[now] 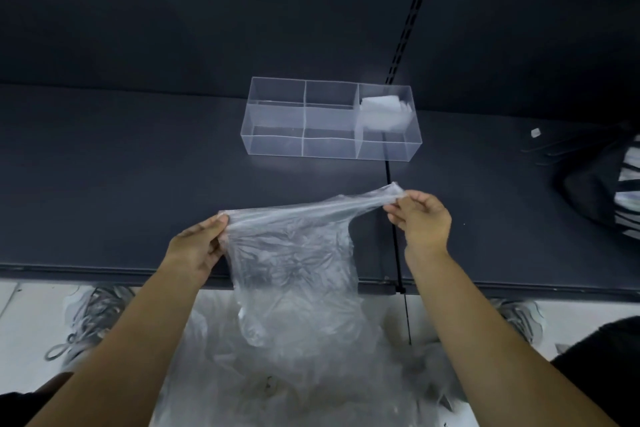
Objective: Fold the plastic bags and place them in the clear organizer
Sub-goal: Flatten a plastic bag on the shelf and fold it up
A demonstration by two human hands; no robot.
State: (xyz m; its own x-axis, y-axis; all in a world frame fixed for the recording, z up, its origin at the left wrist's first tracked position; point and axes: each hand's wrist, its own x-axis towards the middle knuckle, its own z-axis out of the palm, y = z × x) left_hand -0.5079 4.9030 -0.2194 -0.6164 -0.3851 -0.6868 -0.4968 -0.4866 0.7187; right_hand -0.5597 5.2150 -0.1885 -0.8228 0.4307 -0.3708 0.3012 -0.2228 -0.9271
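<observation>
While one folded bag (382, 111) sits in the clear organizer (277, 146), right compartment, my left hand (197, 250) and right hand (420, 218) pinch a crumpled plastic bag (294, 253) stretched over the shelf (138, 166) edge, folding not begun

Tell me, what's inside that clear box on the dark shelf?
Whitish folded plastic sits in the right end of the clear organizer; the other sections look empty. Whether it is one bag or several stacked cannot be told.
</observation>
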